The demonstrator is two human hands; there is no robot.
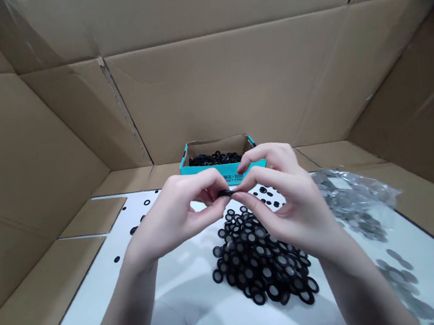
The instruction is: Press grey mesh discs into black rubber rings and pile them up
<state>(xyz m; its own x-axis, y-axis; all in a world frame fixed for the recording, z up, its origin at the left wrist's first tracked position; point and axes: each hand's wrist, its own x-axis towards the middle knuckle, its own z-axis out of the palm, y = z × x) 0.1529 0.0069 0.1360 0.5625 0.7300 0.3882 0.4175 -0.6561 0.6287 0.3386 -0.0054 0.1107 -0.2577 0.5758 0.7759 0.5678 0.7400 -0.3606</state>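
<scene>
Fingers [207,184] pinching black ring [225,193], mostly hidden

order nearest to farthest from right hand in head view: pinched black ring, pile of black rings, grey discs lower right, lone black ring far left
From the right hand:
1. Pinched black ring: at its fingertips
2. Pile of black rings: just below it
3. Grey discs: lower right
4. Lone black ring: far left

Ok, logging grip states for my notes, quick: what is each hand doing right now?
Left hand: closed in a pinch, holding a black rubber ring.
Right hand: closed in a pinch, holding the same ring from the other side.
</scene>
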